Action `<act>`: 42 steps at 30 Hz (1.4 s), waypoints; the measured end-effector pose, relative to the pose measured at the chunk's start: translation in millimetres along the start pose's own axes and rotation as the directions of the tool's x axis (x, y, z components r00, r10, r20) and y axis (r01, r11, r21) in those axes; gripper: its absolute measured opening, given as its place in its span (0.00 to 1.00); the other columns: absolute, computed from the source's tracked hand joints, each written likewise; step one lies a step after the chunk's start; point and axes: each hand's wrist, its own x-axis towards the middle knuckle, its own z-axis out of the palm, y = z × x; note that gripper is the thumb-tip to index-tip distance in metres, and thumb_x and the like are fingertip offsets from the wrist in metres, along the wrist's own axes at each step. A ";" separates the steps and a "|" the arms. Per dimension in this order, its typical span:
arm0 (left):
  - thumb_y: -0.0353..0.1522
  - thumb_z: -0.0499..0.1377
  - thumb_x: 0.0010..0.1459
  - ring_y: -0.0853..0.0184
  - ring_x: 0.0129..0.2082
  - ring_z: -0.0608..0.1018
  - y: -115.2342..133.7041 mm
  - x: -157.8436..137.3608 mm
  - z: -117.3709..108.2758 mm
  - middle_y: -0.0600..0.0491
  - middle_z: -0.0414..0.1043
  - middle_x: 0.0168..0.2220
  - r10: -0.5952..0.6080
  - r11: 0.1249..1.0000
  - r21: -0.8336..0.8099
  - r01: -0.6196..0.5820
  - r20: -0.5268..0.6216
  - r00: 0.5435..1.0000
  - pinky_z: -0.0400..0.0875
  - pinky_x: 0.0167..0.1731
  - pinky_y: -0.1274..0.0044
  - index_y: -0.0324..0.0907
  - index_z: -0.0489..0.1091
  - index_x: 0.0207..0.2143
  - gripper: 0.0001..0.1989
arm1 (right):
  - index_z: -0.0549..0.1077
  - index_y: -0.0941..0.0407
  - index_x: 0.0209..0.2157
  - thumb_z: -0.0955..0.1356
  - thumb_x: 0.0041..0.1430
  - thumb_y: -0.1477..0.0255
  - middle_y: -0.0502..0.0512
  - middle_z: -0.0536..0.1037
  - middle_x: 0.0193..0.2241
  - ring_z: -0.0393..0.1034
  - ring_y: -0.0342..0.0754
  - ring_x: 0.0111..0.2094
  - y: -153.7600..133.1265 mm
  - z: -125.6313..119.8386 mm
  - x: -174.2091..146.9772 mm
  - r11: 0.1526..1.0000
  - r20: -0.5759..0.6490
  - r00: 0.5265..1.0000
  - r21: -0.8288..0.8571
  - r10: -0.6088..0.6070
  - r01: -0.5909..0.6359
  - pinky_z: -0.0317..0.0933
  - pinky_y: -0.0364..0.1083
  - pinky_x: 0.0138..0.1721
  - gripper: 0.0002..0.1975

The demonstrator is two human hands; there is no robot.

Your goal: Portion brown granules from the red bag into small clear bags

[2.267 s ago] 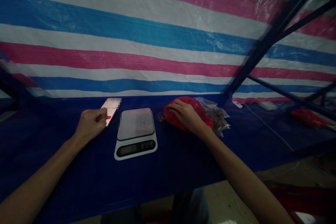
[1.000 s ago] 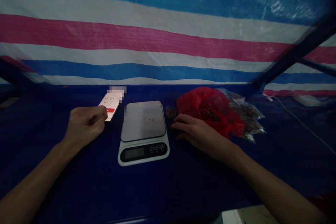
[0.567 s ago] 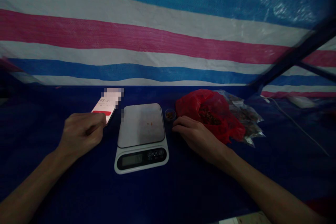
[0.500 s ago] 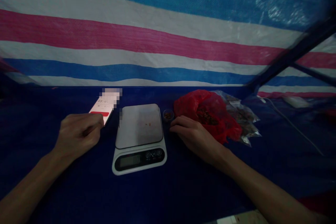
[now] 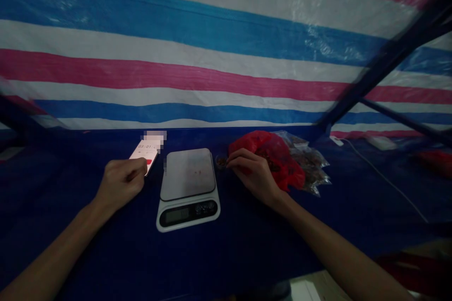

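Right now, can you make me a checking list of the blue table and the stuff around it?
Surface: blue tabletop, dimly lit.
Things: white scale with tiny bits on its plate; small clear cup; red bag.
Clutter: clear packets beside the red bag; lit phone.
Hands: left hand curled at the phone; right hand at the cup, grip unclear.
Cables: white cable, right side.
Surroundings: striped sheet behind, blue bars.
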 end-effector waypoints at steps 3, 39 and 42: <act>0.27 0.51 0.50 0.76 0.12 0.59 -0.4 1.4 1.5 0.59 0.54 0.12 0.067 0.998 -0.017 -0.066 0.031 0.997 0.55 0.17 0.81 0.40 0.62 0.14 0.13 | 0.79 0.56 0.35 0.68 0.62 0.83 0.55 0.78 0.38 0.75 0.45 0.40 -1.2 3.2 2.9 1.000 -0.035 0.999 0.013 -0.010 0.010 0.69 0.43 0.42 0.10; 0.30 0.51 0.45 0.73 0.15 0.58 -11.2 1.8 4.0 0.59 0.50 0.13 -0.129 0.988 -0.080 0.136 0.081 0.988 0.51 0.22 0.78 0.41 0.55 0.14 0.10 | 0.77 0.56 0.33 0.70 0.60 0.81 0.53 0.80 0.34 0.74 0.46 0.37 -4.6 10.3 9.7 0.993 -0.037 0.997 -0.095 0.063 -0.067 0.66 0.44 0.42 0.06; 0.30 0.50 0.46 0.73 0.15 0.58 -12.7 1.4 5.5 0.59 0.50 0.13 -0.125 0.989 -0.072 0.131 0.088 0.988 0.52 0.22 0.78 0.41 0.56 0.14 0.10 | 0.78 0.57 0.33 0.71 0.58 0.82 0.53 0.80 0.32 0.74 0.45 0.34 2.4 7.6 30.0 0.987 0.003 0.992 -0.103 0.125 -0.124 0.65 0.43 0.39 0.06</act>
